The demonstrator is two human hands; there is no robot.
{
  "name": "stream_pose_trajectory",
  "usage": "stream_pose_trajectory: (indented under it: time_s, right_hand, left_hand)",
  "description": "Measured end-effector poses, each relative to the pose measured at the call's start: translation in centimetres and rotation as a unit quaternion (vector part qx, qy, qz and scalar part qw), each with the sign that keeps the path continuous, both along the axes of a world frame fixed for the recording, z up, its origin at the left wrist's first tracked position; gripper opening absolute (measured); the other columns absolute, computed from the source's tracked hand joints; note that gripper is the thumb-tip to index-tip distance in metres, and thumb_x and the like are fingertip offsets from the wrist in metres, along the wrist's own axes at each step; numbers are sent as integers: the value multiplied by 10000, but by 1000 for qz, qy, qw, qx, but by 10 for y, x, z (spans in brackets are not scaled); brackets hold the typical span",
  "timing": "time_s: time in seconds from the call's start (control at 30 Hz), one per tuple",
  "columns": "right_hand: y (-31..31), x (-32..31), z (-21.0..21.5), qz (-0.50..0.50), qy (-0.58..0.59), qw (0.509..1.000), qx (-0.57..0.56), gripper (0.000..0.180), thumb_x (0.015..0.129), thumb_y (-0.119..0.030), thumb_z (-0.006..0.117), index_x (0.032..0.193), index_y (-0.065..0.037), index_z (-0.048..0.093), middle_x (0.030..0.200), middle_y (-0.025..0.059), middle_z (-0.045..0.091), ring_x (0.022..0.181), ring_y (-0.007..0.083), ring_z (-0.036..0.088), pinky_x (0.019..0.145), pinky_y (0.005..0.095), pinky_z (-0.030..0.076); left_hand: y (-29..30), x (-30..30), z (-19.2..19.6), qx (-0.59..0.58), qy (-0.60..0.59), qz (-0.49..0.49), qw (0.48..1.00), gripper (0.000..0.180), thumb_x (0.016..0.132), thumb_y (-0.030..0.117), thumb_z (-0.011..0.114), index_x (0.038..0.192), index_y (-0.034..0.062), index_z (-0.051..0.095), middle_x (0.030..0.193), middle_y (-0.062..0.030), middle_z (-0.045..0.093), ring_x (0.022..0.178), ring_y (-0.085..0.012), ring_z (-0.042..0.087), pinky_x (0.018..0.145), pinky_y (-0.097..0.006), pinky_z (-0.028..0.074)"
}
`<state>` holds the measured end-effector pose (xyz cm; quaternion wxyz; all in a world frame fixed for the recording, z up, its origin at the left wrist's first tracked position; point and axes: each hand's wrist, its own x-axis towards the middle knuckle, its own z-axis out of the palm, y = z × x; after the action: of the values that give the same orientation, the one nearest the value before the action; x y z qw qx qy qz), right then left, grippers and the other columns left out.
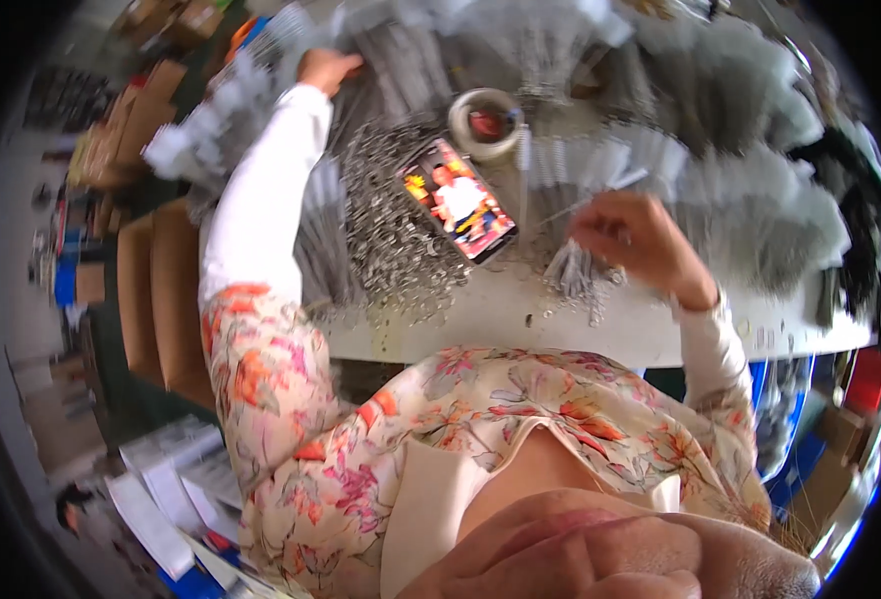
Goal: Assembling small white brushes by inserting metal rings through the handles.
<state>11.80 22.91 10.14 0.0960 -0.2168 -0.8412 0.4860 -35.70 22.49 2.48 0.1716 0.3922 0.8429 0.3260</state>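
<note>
My left hand (328, 70) reaches to the far left of the table, its fingers closed at the edge of the grey strand bundles (400, 65); what they pinch is hidden. In front of my chest, toward the right, my right hand (635, 240) is curled with its fingertips together, slightly blurred. Whatever lies in them is too thin to name. Just below it rests a small bundle of grey strands (577, 272) with metal ends. A heap of small silvery metal pieces (390, 225) spreads between my arms. On it lies a lit phone (457, 200) playing a picture.
A white round container (485, 125) with something reddish inside stands beyond the phone. Rows of bundles in clear plastic (730, 190) fill the far and right sides of the white table (520, 334). Open cardboard boxes (151, 299) stand left; a red object (866, 379) is right.
</note>
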Motion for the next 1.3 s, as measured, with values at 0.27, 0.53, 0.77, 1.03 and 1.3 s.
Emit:
stream_pose_trajectory:
  time_s: [0.27,0.53,0.77,1.03,1.3]
  right_hand:
    - [157,-19,-23,-125,9,984,128,186,834,-212,604,846,-31,645,633,21,603,525,74,547,466,233,465]
    - [203,-79,-48,-230,-172,955,75,321,742,-346,624,735,-29,676,674,78,651,542,156,618,506,270,505]
    - [213,-68,-62,-434,0,892,128,242,766,-247,592,791,-20,671,833,132,663,771,186,643,709,297,513]
    - [307,119,22,-521,209,649,513,217,814,-194,486,885,-82,658,780,147,650,634,302,618,619,387,495]
    - [309,155,1,-485,-86,665,561,244,657,-389,649,702,-156,709,682,100,650,649,280,624,644,378,493]
  left_hand:
    - [-9,3,10,70,-174,75,979,195,801,204,668,815,15,622,679,-41,590,414,-81,347,340,-254,199]
    - [-23,35,90,334,-63,43,939,199,885,208,560,950,21,583,749,-28,590,438,-47,349,371,-206,259]
    - [-100,132,136,267,-147,-70,950,295,942,236,492,1133,24,564,757,52,432,536,6,289,450,-153,224]
    - [-211,169,133,213,-117,86,966,309,965,249,429,1071,-2,574,734,33,415,512,-1,254,425,-153,181]
    - [-243,184,76,205,-236,82,946,311,955,255,458,1003,-20,595,719,23,423,517,-5,267,418,-156,176]
